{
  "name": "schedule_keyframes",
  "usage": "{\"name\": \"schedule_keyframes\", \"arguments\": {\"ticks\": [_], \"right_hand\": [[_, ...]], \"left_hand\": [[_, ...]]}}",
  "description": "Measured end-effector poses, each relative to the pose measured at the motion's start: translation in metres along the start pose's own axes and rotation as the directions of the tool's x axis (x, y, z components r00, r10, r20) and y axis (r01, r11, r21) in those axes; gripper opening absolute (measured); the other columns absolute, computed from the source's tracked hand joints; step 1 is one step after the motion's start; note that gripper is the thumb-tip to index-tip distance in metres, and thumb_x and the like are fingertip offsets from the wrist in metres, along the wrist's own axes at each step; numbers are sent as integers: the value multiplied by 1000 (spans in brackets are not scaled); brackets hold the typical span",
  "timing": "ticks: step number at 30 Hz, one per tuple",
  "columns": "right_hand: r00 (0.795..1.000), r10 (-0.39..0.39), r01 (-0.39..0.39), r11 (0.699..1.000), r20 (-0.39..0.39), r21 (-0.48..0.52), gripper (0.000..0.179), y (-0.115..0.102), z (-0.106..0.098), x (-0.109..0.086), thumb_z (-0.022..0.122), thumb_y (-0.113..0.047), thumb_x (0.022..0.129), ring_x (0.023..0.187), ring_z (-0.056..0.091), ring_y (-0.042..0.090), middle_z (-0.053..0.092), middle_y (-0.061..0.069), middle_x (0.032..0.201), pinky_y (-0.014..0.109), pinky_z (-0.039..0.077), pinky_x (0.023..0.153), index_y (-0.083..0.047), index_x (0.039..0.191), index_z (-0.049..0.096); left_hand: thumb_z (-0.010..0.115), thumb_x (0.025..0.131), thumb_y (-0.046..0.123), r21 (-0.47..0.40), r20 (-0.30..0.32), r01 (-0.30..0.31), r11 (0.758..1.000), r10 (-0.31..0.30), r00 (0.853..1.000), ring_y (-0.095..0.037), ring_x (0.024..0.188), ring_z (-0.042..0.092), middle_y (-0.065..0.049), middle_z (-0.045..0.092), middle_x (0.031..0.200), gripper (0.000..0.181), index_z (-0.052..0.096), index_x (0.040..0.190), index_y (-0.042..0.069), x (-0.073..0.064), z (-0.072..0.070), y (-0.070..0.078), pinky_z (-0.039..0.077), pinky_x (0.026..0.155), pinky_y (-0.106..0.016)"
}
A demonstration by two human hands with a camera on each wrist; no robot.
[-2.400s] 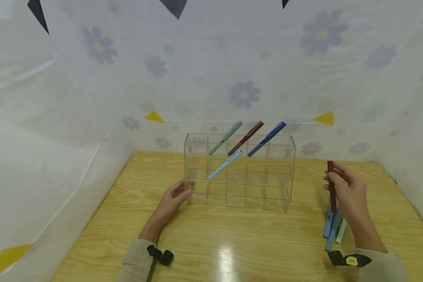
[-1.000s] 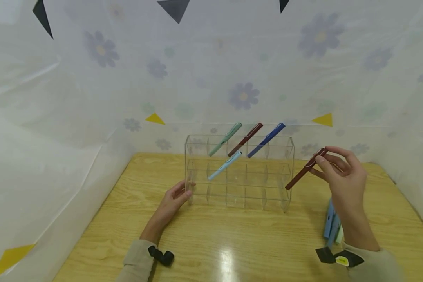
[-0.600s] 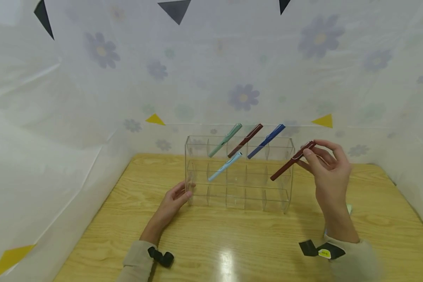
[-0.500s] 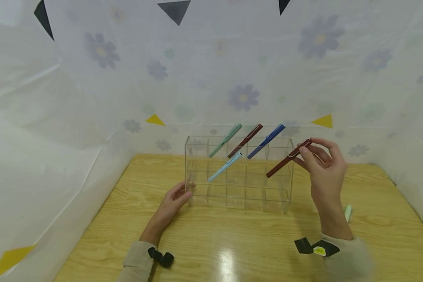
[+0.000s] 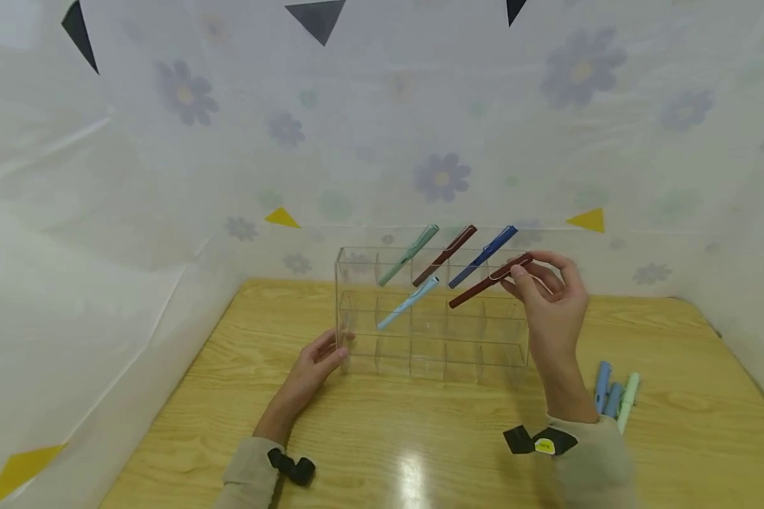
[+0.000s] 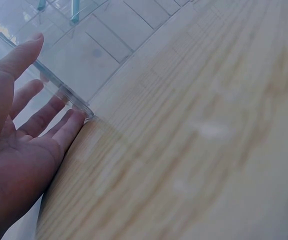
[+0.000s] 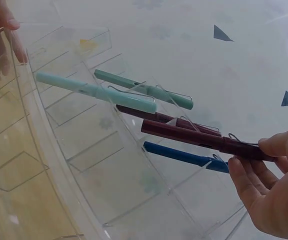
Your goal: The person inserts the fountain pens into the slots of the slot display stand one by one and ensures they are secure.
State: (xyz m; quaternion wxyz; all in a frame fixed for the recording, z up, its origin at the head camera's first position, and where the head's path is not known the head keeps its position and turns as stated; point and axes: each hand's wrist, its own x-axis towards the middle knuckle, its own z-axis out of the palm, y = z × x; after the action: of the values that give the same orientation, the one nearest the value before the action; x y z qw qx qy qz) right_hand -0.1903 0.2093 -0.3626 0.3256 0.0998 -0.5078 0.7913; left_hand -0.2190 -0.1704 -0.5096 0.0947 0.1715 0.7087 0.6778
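Note:
A clear acrylic pen rack with stepped rows of compartments stands on the table. My left hand holds its left side wall low down, thumb in front and fingers farther back. My right hand pinches a dark red pen near its clipped cap end. This pen slants over the right part of the rack, lower end toward the middle row. Leaning in the top row are a green pen, another dark red pen and a dark blue pen. A pale blue pen leans in the row below.
Two blue pens and a pale green pen lie on the wooden table at the right, partly behind the right sleeve. A flowered white curtain hangs behind.
My right hand has lifted the dark red pen from beside the loose pens and carried it left over the rack, tilting it on the way. My left hand keeps its place.

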Motion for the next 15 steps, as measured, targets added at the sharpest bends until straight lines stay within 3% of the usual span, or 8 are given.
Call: {"name": "schedule_keyframes", "arguments": {"ticks": [6, 15], "right_hand": [[1000, 1, -1, 997, -6, -75, 35, 12, 3, -3, 73, 4, 92, 87, 74, 26, 71, 21, 100, 38, 59, 80, 13, 123, 60], [998, 60, -54, 977, 25, -207, 30, 27, 10, -12, 73, -1, 94, 84, 74, 25, 71, 19, 100, 38, 60, 76, 8, 120, 63]], "left_hand": [[58, 107, 19, 7, 6, -33, 999, 33, 999, -33, 143, 43, -17, 52, 150, 54, 41, 157, 5, 2, 0, -1, 47, 102, -28], [58, 107, 16, -16, 8, -31, 999, 31, 999, -32, 144, 42, -18, 51, 151, 55, 39, 157, 3, 1, 0, -2, 47, 103, -27]]}}
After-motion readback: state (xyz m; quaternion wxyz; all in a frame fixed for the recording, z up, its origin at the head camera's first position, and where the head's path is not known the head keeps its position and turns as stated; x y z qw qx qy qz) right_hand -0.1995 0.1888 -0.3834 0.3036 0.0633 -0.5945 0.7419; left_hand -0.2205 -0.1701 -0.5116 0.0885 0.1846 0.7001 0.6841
